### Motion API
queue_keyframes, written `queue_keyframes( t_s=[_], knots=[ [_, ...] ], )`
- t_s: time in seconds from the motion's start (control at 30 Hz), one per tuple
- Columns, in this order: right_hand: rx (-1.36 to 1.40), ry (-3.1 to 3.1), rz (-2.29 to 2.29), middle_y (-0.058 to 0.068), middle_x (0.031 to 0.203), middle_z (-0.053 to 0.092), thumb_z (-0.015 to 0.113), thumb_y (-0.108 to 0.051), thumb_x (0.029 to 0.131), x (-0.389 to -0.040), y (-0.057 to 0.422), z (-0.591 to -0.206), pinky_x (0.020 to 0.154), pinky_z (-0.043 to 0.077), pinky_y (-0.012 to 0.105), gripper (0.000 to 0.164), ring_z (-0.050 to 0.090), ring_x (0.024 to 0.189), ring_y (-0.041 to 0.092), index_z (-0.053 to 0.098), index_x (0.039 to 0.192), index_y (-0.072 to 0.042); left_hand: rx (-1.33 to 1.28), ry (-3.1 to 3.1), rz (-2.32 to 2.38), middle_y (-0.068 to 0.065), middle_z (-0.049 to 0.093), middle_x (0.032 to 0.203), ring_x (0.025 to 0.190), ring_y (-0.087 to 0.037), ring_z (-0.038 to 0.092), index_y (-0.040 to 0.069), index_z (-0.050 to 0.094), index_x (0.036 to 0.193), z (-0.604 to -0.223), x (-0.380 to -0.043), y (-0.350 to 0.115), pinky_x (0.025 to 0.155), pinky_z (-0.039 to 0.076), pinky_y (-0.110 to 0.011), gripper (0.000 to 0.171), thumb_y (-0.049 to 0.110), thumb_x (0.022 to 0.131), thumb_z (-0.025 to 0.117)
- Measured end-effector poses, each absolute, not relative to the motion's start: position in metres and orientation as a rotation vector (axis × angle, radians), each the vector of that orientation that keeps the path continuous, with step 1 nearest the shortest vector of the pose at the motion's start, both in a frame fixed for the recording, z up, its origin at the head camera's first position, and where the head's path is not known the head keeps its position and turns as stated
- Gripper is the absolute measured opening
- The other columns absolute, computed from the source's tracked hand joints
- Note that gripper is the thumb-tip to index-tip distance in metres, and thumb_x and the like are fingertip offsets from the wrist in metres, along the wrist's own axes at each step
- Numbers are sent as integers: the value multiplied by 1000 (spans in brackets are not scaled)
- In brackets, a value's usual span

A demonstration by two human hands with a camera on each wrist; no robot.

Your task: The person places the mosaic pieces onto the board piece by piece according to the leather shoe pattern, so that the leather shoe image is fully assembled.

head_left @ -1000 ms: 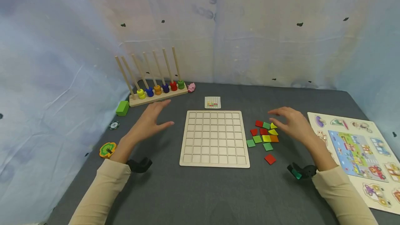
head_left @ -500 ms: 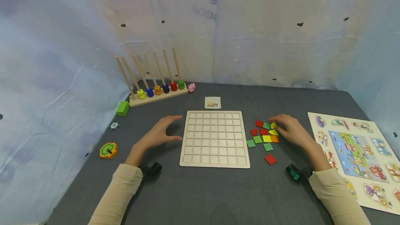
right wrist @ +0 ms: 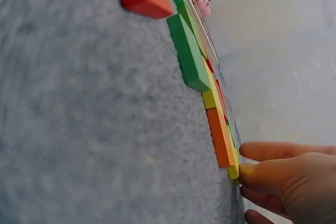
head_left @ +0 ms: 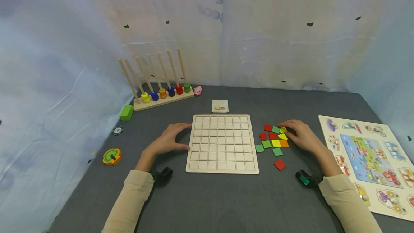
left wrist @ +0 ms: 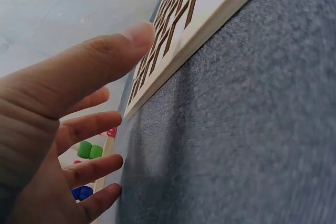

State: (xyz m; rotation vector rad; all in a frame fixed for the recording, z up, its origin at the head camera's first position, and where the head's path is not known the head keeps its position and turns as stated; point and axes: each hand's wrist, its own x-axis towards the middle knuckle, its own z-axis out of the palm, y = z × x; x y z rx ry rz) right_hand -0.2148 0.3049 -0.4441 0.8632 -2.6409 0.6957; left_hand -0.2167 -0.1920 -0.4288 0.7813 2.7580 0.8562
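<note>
A pale wooden grid board [head_left: 222,171] lies flat in the middle of the table in the head view. My left hand [head_left: 168,140] is at its left edge, thumb and fingers spread apart with nothing between them. In the left wrist view the thumb [left wrist: 113,51] overlaps the board's rim. To the board's right is a loose group of red, green, yellow and orange tiles. My right hand [head_left: 302,135] is at the far right of this group, index finger and thumb on either side of a small yellow tile [head_left: 283,129], pinching it. Another yellow tile [head_left: 283,137] lies just below it.
A small pattern card [head_left: 220,106] lies behind the board. Back left stand a peg abacus [head_left: 165,100] and a pink pig [head_left: 198,90]. A green block [head_left: 127,112], a chip [head_left: 118,130] and a tree piece [head_left: 111,156] line the left. A picture puzzle [head_left: 347,127] lies right.
My left hand has moved right, from near the abacus to the board's left edge. My right hand has come down and in to the yellow tile, its fingers closing around it.
</note>
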Motion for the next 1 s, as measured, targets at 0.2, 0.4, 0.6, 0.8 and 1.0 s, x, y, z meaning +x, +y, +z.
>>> queue_keyframes(
  t_s=[0.2, 0.4, 0.6, 0.8, 1.0],
  knots=[
    [808, -2634, 652, 20, 99, 60, 66, 9, 78, -215, 305, -445, 70, 45, 46, 29, 56, 85, 30, 67, 106, 3, 759, 2761, 829, -9, 37, 144, 130, -34, 27, 18, 40, 142, -435, -218, -191, 101, 22, -60, 81, 44, 75, 76],
    [688, -2662, 669, 12, 83, 54, 71, 2, 77, -213, 305, -443, 57, 39, 29, 20, 48, 67, 17, 68, 96, -1, 785, 2759, 782, -8, 38, 142, 127, -34, 27, 18, 44, 140, -435, -221, -191, 99, 23, -60, 77, 44, 75, 75],
    [650, -2652, 737, 5, 80, 58, 71, -1, 80, -216, 292, -433, 57, 39, 27, 12, 47, 65, 12, 67, 91, -5, 778, 2746, 738, -9, 38, 140, 127, -36, 26, 17, 45, 139, -427, -220, -190, 99, 23, -61, 75, 43, 75, 76],
    [666, -2691, 889, 6, 88, 65, 67, -5, 85, -222, 256, -417, 64, 48, 32, 12, 60, 73, 17, 66, 97, -6, 752, 2745, 721, -10, 38, 140, 128, -37, 25, 17, 45, 139, -424, -219, -188, 99, 22, -61, 75, 42, 75, 76],
    [792, -2683, 1024, 5, 92, 65, 67, -7, 85, -227, 212, -411, 66, 50, 31, 13, 62, 77, 15, 67, 98, -6, 756, 2743, 731, -10, 37, 141, 129, -36, 25, 18, 44, 140, -427, -221, -186, 99, 22, -62, 75, 42, 76, 76]
  ],
)
